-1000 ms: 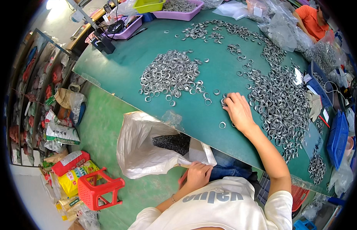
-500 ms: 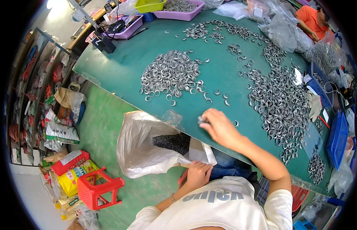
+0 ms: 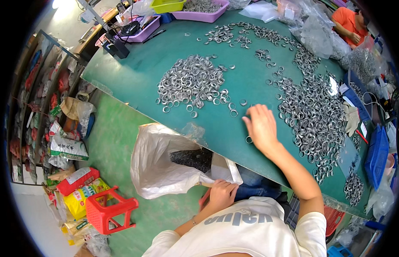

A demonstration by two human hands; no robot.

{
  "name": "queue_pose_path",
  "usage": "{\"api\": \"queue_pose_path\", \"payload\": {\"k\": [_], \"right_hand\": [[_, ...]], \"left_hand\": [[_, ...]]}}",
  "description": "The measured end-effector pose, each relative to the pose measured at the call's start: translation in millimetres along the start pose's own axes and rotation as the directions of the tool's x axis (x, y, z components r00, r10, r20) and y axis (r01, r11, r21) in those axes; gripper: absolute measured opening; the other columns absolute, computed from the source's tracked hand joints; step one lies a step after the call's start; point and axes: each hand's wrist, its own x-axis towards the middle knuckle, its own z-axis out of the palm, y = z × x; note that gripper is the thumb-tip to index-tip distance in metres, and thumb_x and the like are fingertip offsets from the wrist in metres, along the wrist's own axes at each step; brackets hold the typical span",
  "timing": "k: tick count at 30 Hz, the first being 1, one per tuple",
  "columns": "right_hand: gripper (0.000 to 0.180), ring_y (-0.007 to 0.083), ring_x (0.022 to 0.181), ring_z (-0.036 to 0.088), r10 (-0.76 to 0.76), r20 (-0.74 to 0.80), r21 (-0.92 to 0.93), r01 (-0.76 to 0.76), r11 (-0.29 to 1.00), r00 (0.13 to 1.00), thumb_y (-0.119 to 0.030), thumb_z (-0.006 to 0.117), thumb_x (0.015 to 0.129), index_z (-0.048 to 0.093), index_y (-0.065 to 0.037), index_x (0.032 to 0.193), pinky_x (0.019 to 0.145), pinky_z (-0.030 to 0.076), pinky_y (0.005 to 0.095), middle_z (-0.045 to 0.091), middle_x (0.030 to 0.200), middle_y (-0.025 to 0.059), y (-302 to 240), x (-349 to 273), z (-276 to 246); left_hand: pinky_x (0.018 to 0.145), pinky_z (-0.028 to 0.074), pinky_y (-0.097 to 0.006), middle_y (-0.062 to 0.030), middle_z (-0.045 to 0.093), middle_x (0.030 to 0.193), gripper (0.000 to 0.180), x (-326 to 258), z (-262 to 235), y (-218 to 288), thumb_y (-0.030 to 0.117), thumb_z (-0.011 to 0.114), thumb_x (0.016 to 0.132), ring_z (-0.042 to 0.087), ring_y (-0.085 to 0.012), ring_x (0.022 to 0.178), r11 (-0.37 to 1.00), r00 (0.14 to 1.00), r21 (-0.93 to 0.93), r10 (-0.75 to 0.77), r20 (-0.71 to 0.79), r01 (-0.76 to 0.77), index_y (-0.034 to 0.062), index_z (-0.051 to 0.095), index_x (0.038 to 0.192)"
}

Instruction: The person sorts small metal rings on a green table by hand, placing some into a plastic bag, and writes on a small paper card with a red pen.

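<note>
My left hand (image 3: 224, 192) is closed on the rim of a white woven sack (image 3: 154, 167), which hangs with its mouth spread below the table's near edge. Dark small pieces (image 3: 193, 159) lie inside the sack. Over the green table (image 3: 225, 124) my right hand (image 3: 261, 126) reaches palm down, thumb apart from the fingers. One loose metal ring (image 3: 249, 139) lies beside its wrist side, and the fingertips cover the spot of other loose rings. Left of that hand is a heap of grey metal rings (image 3: 191, 81). A larger spread of rings (image 3: 313, 115) lies to its right.
A red stool (image 3: 109, 210) and filled bags (image 3: 79, 188) stand on the floor at left. Purple trays (image 3: 203, 16) sit at the table's far side, a blue basket (image 3: 376, 150) at the right. A person in orange (image 3: 349, 28) sits at the far right.
My right hand has moved right and away from the table's near edge, its fingers spreading from a pinch around grey pieces. The left hand stays on the sack rim.
</note>
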Motion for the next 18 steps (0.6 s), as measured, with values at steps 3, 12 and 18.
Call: {"api": "queue_pose_path", "payload": {"k": [3,12,18], "right_hand": [[0.017,0.0304,0.089,0.053,0.036,0.022,-0.072,-0.035,0.997,0.999,-0.011,0.068,0.078,0.058,-0.001,0.087,0.076,0.042,0.0414,0.054,0.093,0.0135,26.3,-7.0,9.4],[0.014,0.0316,0.086,0.053,-0.035,-0.071,0.036,0.038,0.999,0.997,-0.007,0.069,0.078,0.058,-0.002,0.086,0.074,0.044,0.0410,0.054,0.090,0.0110,40.5,16.0,9.1],[0.015,0.0318,0.089,0.053,0.001,0.011,0.142,-0.003,0.990,1.000,-0.009,0.068,0.079,0.059,-0.001,0.088,0.077,0.044,0.0408,0.054,0.092,0.0127,43.7,13.0,17.4]], "left_hand": [[0.078,0.046,-0.039,-0.0101,0.068,0.074,0.005,2.2,1.7,0.0,0.008,0.071,0.075,0.063,-0.0274,0.070,1.000,1.000,-0.008,0.015,-0.013,-0.015,0.0045,0.070,0.077],[0.078,0.046,-0.039,-0.0100,0.067,0.073,0.005,1.8,0.3,0.4,0.009,0.071,0.075,0.063,-0.0272,0.071,1.000,1.000,-0.012,0.008,-0.006,-0.008,0.0044,0.069,0.078],[0.078,0.046,-0.039,-0.0100,0.067,0.074,0.005,1.4,0.8,0.1,0.009,0.070,0.075,0.063,-0.0272,0.071,1.000,1.000,-0.009,0.000,0.001,0.000,0.0047,0.069,0.078]]}}
